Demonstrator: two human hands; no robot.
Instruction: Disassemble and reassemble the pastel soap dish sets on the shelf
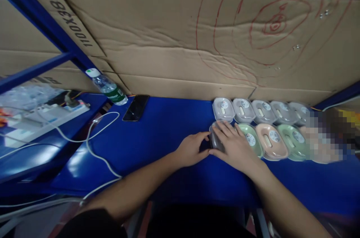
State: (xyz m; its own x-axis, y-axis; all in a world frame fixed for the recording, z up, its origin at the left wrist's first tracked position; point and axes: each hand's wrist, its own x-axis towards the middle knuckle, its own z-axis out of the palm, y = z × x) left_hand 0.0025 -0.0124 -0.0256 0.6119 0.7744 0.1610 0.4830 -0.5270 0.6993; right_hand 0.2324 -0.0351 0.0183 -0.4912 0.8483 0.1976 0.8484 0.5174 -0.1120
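A grey lidded plastic box [216,138] sits at the left end of the front row of similar boxes. My left hand [192,149] grips its left edge, with the thumb and fingers apart around that side. Over its top and right side lies my right hand [234,144], fingers bent across the lid and thumb at the front. Much of this box is hidden under the right hand. Directly to the right of it stands a green lidded box [252,139], partly covered by the same hand. A pink lidded box [272,141] follows, then another green box [294,141].
Behind runs a row of several grey lidded boxes [223,109] along the cardboard wall [168,35]. To the left on the blue table [163,125] are a phone [136,108], a water bottle [109,88], a white cable [102,157] and a power strip [47,121].
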